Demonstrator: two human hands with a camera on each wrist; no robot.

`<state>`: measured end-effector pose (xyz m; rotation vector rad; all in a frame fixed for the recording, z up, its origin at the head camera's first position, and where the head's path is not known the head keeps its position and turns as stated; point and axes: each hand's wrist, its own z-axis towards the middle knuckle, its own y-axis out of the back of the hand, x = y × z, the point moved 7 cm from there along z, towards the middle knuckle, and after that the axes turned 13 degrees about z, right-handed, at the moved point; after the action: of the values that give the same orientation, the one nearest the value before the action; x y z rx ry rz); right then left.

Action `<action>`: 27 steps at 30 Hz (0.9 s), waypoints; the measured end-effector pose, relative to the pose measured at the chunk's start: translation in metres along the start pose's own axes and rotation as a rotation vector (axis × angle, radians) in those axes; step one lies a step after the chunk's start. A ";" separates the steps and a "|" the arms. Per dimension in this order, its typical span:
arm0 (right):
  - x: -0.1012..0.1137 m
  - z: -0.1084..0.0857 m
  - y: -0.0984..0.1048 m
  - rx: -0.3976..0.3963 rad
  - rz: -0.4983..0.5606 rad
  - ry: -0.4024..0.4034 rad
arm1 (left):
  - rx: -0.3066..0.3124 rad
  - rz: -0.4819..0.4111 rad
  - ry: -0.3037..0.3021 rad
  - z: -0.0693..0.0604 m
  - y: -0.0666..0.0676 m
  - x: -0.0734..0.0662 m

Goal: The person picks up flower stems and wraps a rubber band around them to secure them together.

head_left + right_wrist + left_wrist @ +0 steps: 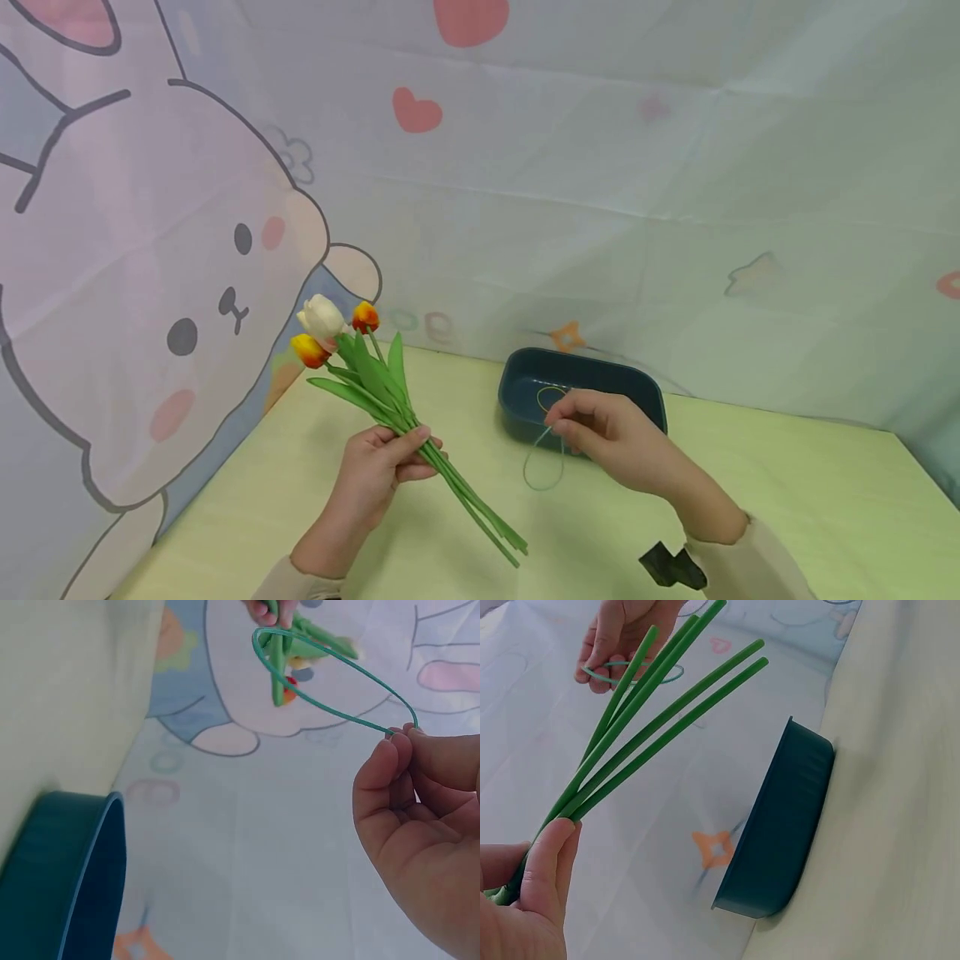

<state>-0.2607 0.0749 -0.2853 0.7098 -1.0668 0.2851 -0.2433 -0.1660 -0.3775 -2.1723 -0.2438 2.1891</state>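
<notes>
My left hand (pixel 386 467) grips a bunch of artificial tulips (pixel 375 375) around the stems. The blooms, one white and others orange-yellow, point up and away to the left. Several green stem ends (pixel 667 712) fan out beyond the fingers in the left wrist view. Between thumb and fingertips, my right hand (pixel 618 442) pinches a thin green rubber band (pixel 543 488), which hangs as a loop. In the right wrist view the rubber band (pixel 330 712) forms a long oval, apart from the stems. That hand is in front of a dark blue bin.
The dark blue bin (pixel 525 425) stands at the back of the pale yellow-green table (pixel 787 500), with a yellow rubber band (pixel 542 396) inside. A black object (pixel 671 567) lies near the right sleeve. Behind hangs a printed cloth (pixel 562 208) with a rabbit.
</notes>
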 end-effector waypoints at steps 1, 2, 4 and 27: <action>0.003 -0.001 -0.002 0.008 0.007 0.017 | -0.002 -0.006 -0.001 0.000 0.000 0.000; 0.005 -0.003 -0.004 0.016 0.012 0.030 | -0.004 -0.010 -0.001 0.000 0.001 -0.001; 0.009 -0.006 -0.008 0.031 0.021 0.057 | -0.012 -0.015 -0.001 0.000 0.001 -0.001; 0.027 -0.034 -0.046 0.168 0.070 0.300 | -0.080 -0.075 0.058 -0.004 0.006 -0.004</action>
<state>-0.1998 0.0597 -0.2893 0.7535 -0.7887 0.5295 -0.2386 -0.1724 -0.3742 -2.2237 -0.4103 2.1089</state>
